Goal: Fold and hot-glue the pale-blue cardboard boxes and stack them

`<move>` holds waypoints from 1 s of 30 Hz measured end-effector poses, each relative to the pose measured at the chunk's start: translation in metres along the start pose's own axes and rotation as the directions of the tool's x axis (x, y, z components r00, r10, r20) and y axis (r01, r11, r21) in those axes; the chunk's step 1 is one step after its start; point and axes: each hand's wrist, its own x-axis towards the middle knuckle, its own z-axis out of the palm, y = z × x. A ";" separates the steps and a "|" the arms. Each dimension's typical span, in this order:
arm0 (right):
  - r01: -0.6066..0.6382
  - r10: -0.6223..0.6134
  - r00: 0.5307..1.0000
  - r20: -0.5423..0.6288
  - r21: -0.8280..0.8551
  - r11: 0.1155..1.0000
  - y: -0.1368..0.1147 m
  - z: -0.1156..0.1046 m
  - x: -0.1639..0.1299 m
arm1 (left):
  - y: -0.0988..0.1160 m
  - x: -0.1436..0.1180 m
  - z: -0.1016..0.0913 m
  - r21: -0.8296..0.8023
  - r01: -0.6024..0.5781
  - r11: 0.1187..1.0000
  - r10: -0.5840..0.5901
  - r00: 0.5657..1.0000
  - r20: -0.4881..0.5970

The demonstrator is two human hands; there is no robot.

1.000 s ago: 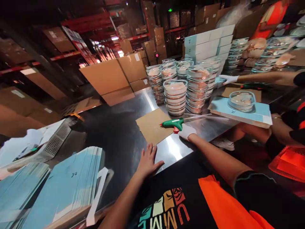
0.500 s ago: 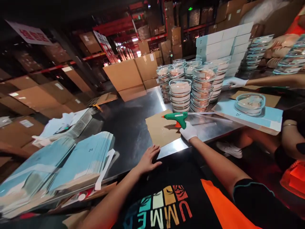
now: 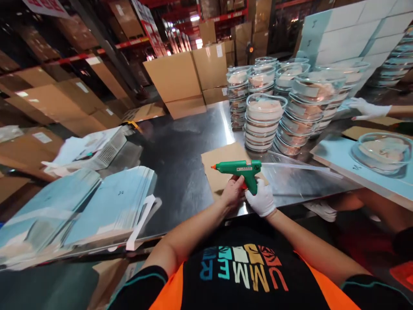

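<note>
— Warehouse racks and cartons are looming behind your steel bench (image 3: 180,163). How far along are you?

— You're holding the green glue gun (image 3: 240,169) over the cardboard sheet (image 3: 222,165): your gloved right hand (image 3: 262,200) is wrapping the handle, your bare left hand (image 3: 232,192) is closing on it by the trigger. No glue bead is showing; the flat blue boxes (image 3: 112,206) are sitting stacked, seemingly unglued.
</note>
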 end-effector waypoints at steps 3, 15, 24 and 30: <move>0.132 -0.133 0.991 0.026 0.034 0.991 0.008 -0.012 -0.003 | 0.001 0.004 -0.001 -0.077 0.034 0.996 -0.036 0.999 -0.032; 0.476 -0.522 0.852 0.030 -0.459 0.750 0.043 -0.116 0.054 | -0.001 -0.006 -0.021 -0.016 0.175 0.984 -0.172 0.980 0.096; 0.507 -0.579 0.814 0.050 -0.548 0.665 0.024 -0.111 0.050 | 0.002 -0.010 -0.020 -0.048 0.183 0.982 -0.180 0.981 0.074; 0.556 -0.684 0.708 -0.177 -0.458 0.694 0.013 -0.086 0.000 | -0.004 -0.008 -0.019 -0.043 0.155 0.987 -0.153 0.986 0.060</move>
